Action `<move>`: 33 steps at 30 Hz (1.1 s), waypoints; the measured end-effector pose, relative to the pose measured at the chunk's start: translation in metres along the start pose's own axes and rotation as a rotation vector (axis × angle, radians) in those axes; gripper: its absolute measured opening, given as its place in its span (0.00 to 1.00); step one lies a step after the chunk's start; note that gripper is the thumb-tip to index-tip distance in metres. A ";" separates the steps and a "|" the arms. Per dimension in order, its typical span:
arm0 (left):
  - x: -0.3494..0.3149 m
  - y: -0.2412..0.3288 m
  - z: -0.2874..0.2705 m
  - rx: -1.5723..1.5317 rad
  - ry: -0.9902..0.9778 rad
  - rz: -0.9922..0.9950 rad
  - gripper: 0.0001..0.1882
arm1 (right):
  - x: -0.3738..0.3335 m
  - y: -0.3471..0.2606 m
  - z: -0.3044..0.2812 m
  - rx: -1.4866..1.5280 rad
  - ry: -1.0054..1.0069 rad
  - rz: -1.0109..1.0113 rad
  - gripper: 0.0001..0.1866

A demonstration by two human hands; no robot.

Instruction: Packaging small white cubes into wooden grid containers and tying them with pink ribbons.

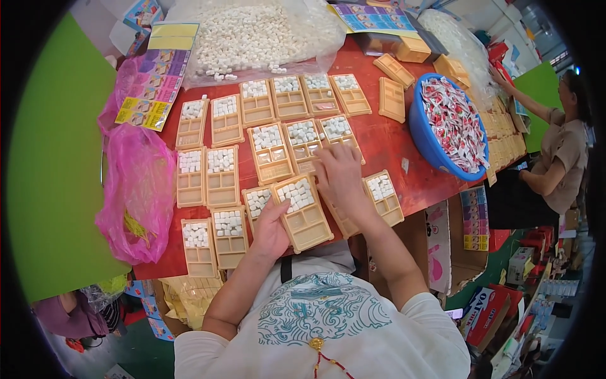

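A: What is on the big red surface (392, 163)?
B: Rows of tan plastic trays (222, 187) with little rooms inside. A clear plastic bag (329, 31) with lots of small white cubes (243, 31) lies at the back. A round blue plastic tub (419, 129) of red-and-white packets (451, 123) stands at the right.
A: And the room?
B: A bright green panel (63, 158) is on the left, beside a thin pink plastic bag (136, 189). Another person (565, 151) is at the right.
A: What about the hands?
B: The left hand (270, 228) grips one tan tray (309, 232), cubes in its top part, near the belly. The right hand (341, 177) is over other trays, fingers bent. I can't tell if it pinches anything.
A: What is hard to see?
B: The right arm hides much of one tray. The gripped tray covers part of another. Purple clothes (69, 316) show below the green panel, but the rest is hidden. The corners are black.
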State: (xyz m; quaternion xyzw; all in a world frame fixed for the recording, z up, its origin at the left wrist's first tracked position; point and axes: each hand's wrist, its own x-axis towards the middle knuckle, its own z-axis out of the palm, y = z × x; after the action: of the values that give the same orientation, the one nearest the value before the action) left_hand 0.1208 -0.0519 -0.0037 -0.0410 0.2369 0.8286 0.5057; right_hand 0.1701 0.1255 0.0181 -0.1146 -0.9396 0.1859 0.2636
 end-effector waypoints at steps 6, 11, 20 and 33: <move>0.000 0.003 0.000 0.001 0.008 0.042 0.23 | 0.031 0.035 0.032 -0.422 -0.163 0.013 0.05; 0.003 0.009 -0.009 -0.074 -0.009 0.034 0.23 | 0.033 0.046 0.036 -0.324 -0.125 0.027 0.05; 0.010 0.006 -0.005 -0.094 -0.021 -0.010 0.21 | -0.001 -0.032 -0.027 0.261 -0.147 -0.094 0.05; -0.011 -0.007 0.003 0.008 -0.067 0.014 0.22 | -0.022 -0.046 -0.043 0.320 -0.034 -0.031 0.06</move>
State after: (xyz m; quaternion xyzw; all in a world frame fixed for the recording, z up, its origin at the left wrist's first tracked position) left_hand 0.1326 -0.0571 0.0003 -0.0095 0.2235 0.8320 0.5077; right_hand 0.2061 0.0899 0.0614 -0.0536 -0.9040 0.3311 0.2652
